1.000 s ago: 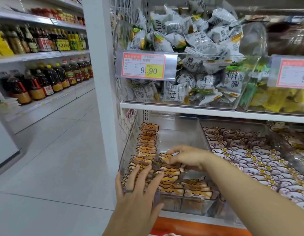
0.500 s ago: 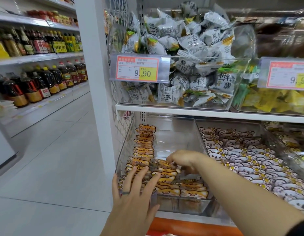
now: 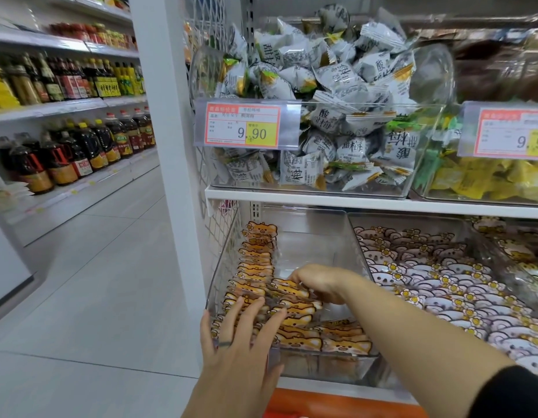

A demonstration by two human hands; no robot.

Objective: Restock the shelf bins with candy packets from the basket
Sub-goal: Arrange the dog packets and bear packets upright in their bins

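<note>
candy packets (image 3: 292,324): fill front half of clear rigid plastic bin (image 3: 310,245) | left hand (image 3: 240,351): fingers straight, spread flat on front-left rows | right hand (image 3: 322,285): fingers curled onto middle row, grip unclear | vs 0.5 s ago: both hands nearly unmoved | packets glossy, flat, orange bear-shaped, overlapping

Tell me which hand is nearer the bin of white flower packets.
Right. The right hand is in the orange-packet bin, close beside the white flower packets; the left hand rests at that bin's front left corner, farther away.
</note>
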